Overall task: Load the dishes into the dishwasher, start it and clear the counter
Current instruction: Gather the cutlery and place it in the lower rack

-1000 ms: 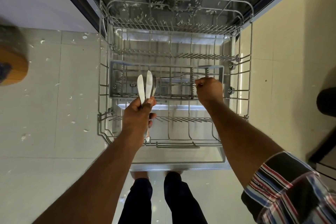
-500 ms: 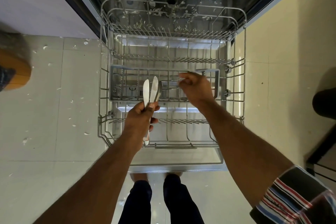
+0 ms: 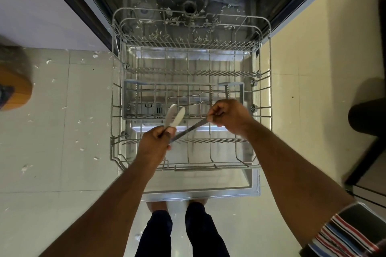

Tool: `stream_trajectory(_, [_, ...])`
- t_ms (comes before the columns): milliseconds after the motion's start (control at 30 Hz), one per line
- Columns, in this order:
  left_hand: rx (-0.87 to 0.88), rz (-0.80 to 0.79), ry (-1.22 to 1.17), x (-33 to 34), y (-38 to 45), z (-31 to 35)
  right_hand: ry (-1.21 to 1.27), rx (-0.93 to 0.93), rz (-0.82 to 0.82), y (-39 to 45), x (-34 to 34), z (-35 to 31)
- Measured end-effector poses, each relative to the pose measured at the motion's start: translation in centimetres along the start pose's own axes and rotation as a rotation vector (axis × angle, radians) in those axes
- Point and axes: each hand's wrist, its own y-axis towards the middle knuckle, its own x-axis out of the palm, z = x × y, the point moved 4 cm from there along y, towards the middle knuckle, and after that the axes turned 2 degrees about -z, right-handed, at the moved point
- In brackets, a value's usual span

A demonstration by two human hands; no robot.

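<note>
While hands grip cutlery, wire rack (image 3: 117, 98) pulled out, nearly bare

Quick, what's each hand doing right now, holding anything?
Left hand: grips two white-handled knives and one end of a metal utensil.
Right hand: pinches the other end of that metal utensil.

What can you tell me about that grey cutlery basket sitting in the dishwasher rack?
The cutlery basket is a long grey plastic-looking box with slotted walls, lying crosswise in the pulled-out wire rack. Two forks lie flat across its top. The right hand hovers over its right end.
</note>
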Motion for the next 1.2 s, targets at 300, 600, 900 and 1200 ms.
stream_trajectory(300, [-0.012,0.187,-0.274,-1.2,0.2,0.1,0.162,0.044,0.298,-0.6,-1.4,3.3])
stream_trajectory(600, [-0.009,0.144,-0.307,-0.2,0.1,-0.4,0.087,0.02,0.377,1.5,0.0,3.7])
stream_trajectory(900, [-0.012,0.129,-0.275,0.7,0.3,-1.0,-0.077,0.037,0.323,2.5,0.5,5.4])
stream_trajectory(1200, [-0.013,0.11,-0.251,1.3,0.0,-1.1,-0.224,0.097,0.31,3.0,0.8,5.1])
